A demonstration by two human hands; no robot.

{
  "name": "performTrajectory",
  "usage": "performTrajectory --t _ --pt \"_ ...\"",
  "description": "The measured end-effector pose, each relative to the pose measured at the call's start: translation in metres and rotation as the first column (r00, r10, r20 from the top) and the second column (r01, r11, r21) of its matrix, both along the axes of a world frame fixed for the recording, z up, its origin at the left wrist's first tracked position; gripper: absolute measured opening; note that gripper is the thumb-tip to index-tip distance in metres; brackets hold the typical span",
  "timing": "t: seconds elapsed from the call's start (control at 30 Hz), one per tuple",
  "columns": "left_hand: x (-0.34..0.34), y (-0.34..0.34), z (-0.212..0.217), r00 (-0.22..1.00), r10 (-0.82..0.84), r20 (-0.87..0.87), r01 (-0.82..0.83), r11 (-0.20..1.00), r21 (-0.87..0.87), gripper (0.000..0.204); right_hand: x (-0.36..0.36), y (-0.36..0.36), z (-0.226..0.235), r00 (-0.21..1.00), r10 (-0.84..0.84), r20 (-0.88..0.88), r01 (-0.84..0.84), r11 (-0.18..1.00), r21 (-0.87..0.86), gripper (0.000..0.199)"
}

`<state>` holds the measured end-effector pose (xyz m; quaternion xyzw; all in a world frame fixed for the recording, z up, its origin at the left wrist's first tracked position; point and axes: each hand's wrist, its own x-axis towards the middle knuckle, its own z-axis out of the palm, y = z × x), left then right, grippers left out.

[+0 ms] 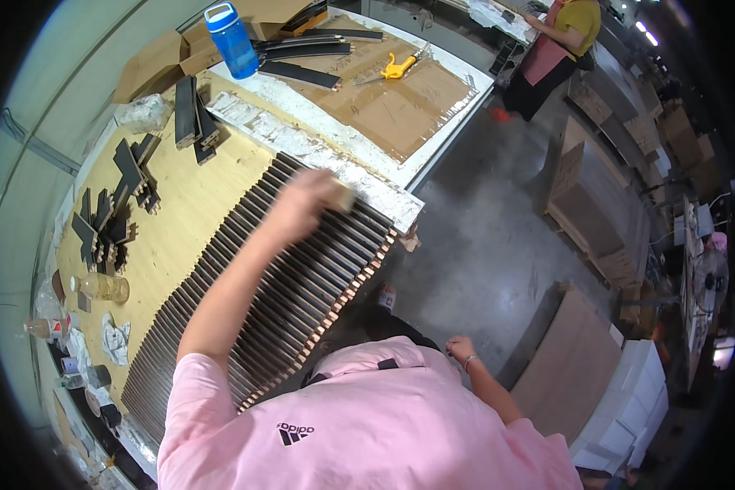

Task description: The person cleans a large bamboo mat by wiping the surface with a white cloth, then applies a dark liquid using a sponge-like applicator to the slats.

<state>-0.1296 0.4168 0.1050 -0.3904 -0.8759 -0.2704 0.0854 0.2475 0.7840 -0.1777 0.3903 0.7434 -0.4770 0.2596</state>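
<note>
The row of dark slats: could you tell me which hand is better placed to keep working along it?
Left, probably: the left hand rests on the dark slats, while the right hand hangs beside the bench, off them.

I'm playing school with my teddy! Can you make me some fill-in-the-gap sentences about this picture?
1. The left hand rests on a long row of dark ____ set side by side.
2. The water bottle on the bench is ____.
3. The right hand hangs off the bench and holds ____.
4. The tool on the cardboard is ____.

Missing words: slats; blue; nothing; yellow
</note>
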Motion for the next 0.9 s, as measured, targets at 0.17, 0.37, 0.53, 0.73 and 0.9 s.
performTrajectory --t 0.17,0.37,0.53,0.73,0.9 --pt "-0.015 0.017 -0.004 0.98 -0.183 0.08 0.182 0.983 0.014 0.044 -0.016 -0.005 0.016 1.0 0.009 -0.024 -0.01 1.0 -0.004 0.012" --pt "-0.113 -0.095 -0.02 0.891 0.44 0.111 -0.435 0.898 -0.066 0.039 -0.024 -0.009 0.023 0.999 0.013 -0.039 -0.012 1.0 0.018 0.017" --pt "-0.064 -0.042 -0.013 0.944 0.326 0.049 -0.329 0.94 0.088 0.035 -0.01 -0.01 0.022 0.998 0.066 -0.025 -0.066 0.998 -0.002 0.012" --pt "0.077 0.058 -0.016 0.98 0.132 0.149 -0.129 0.991 -0.029 0.042 -0.017 -0.005 0.017 0.999 -0.002 -0.05 0.002 1.0 0.008 0.013" --pt "0.109 0.081 0.0 0.992 0.02 0.125 -0.029 0.997 0.069 0.042 -0.041 -0.013 0.033 0.999 0.04 -0.035 -0.04 0.999 0.02 0.013"
